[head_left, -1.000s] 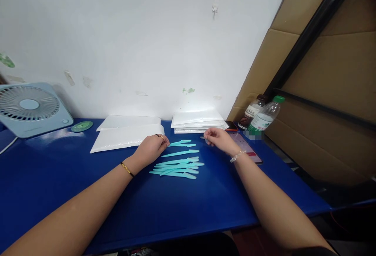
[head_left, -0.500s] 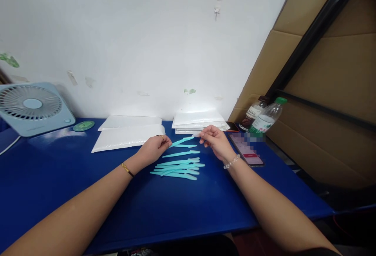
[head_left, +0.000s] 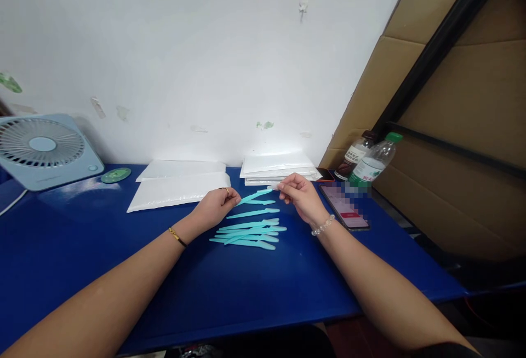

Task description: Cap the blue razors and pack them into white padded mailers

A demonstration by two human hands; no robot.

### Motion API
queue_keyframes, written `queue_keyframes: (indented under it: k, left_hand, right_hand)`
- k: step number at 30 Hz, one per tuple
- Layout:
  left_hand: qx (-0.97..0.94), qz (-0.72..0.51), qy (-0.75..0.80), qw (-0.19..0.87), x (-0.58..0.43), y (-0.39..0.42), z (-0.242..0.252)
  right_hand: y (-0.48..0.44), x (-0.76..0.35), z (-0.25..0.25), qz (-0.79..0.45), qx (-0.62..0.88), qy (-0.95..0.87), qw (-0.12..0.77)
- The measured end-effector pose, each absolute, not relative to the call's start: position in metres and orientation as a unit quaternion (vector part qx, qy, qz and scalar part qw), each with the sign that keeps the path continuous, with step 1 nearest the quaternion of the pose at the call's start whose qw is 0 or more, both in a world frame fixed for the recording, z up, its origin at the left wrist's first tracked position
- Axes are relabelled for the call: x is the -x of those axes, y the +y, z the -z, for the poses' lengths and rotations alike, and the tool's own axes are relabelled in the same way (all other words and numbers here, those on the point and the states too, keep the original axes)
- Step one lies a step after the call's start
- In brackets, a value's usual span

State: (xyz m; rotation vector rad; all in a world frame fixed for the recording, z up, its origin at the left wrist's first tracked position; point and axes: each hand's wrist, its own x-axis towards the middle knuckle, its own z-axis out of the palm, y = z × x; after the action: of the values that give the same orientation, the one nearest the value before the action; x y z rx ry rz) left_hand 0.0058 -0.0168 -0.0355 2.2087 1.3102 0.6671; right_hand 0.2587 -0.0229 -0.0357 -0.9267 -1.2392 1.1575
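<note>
L hand [head_left: 216, 206] & R hand [head_left: 299, 196] each pinch one end of teal stick [head_left: 255, 196], forearms resting low

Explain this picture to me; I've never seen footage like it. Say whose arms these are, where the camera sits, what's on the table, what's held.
There is no machine: both arms belong to one person, and the camera sits on their head, looking forward and down. The right hand pinches the raised end of a teal stick. The left hand touches its other end, grip unclear. More sticks lie in a pile on the blue table. Behind are white mailers, a fan, a phone and two bottles.
</note>
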Motion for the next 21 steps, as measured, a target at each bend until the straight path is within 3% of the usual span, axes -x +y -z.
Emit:
queue_keyframes:
  k: [5, 12, 21]
  left_hand:
    - [-0.807, -0.240, 0.484, 0.240, -0.0060, -0.0170, 0.0354]
    - [-0.808, -0.247, 0.477, 0.242, -0.0058, -0.0171, 0.0364]
    - [-0.805, -0.256, 0.477, 0.244, -0.0066, -0.0182, 0.0335]
  right_hand:
    - [-0.0236, -0.2582, 0.0334, -0.467, 0.398, -0.507, 0.605]
    - [-0.0267, -0.2521, 0.0357, -0.502, 0.395, -0.530, 0.558]
    - [-0.0240, -0.2561, 0.0357, -0.482, 0.397, -0.506, 0.594]
